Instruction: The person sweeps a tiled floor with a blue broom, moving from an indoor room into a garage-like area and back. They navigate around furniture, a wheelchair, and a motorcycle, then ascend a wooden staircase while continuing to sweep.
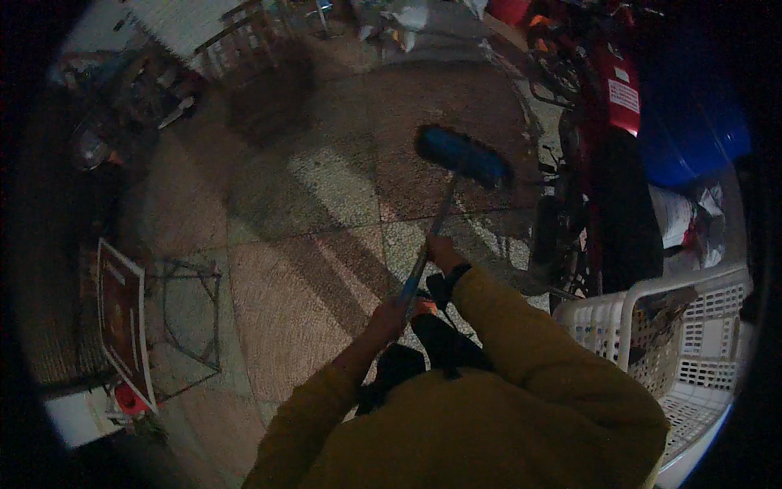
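Note:
A long-handled broom with a dark blue, bristly head reaches out ahead of me over the tiled floor. Its thin handle slants back toward my body. Around the handle's near part, by a blue section, my left hand is closed. Farther up the same handle, my right hand grips it, with a dark band on that wrist. Whether the bristles touch the floor is hard to tell in the dim light.
A red motorbike or scooter stands at the right, beside a large blue drum. Nearer on that side is a white plastic basket. At the left stands a small folding table with thin legs. A wooden rack lies far back.

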{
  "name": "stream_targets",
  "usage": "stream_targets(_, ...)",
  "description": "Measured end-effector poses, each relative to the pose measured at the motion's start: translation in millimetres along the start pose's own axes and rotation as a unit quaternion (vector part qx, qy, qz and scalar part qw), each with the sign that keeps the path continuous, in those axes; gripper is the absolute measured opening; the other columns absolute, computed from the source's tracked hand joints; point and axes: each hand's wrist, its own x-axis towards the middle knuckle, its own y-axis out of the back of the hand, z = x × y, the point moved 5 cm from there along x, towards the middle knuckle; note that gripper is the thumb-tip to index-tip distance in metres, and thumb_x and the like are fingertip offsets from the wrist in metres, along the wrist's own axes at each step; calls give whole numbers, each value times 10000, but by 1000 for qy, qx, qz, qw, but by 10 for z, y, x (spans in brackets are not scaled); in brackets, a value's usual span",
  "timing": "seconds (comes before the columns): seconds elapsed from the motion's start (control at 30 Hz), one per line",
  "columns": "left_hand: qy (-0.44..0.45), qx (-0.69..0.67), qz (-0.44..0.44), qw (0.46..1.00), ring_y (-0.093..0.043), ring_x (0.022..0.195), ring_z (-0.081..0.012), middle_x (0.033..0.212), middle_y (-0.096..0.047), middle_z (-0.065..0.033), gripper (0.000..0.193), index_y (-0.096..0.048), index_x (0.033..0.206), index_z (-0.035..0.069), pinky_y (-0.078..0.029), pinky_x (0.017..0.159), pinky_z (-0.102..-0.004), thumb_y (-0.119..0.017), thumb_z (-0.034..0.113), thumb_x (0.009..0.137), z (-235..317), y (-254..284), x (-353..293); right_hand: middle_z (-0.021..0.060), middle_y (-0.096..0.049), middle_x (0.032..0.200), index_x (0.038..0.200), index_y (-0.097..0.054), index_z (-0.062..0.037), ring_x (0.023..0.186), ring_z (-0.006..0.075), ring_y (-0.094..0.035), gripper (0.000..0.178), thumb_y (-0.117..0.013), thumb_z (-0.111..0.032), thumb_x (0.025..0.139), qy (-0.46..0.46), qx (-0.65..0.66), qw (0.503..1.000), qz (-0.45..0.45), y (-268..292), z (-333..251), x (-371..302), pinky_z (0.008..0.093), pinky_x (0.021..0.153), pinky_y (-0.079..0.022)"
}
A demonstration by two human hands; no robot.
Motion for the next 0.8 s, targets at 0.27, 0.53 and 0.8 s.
stream_targets(0.27, 113, -139, -69, 981, -463, 464, -183, 577, -470, -90, 370, -465, 966, 11, -386, 447, -353, -452, 351, 821, 1323, 669, 1640, 121, -483, 926, 973, -453, -19, 848, 236, -515, 312, -500, -285, 817, 92, 172, 975, -110, 331, -1305, -35, 384, 755, -441)
stream_targets(0.53, 83, -104, -123, 983, -356, 379, -121, 514, -400, -33, 383, -448, 898, 34, -283, 345, -303, -435, 408, 814, 1321, 1721, 1055, 218, -350, 1182, 1238, -245, 0, 1005, 313, -452, 527, -454, -276, 841, 18, 166, 983, -75, 425, -1229, -56, 402, 811, -428)
stream_targets(0.8, 280, 164, -45, 945, -519, 643, -182, 705, -548, -83, 439, -528, 923, 28, -420, 582, -322, -500, 440, 772, 960, 2495, -65, 142, -475, 1051, 1112, -418, -58, 891, 298, -508, 397, -491, -307, 812, -28, 278, 877, -391, -830, -1025, 1090, 403, 749, -451)
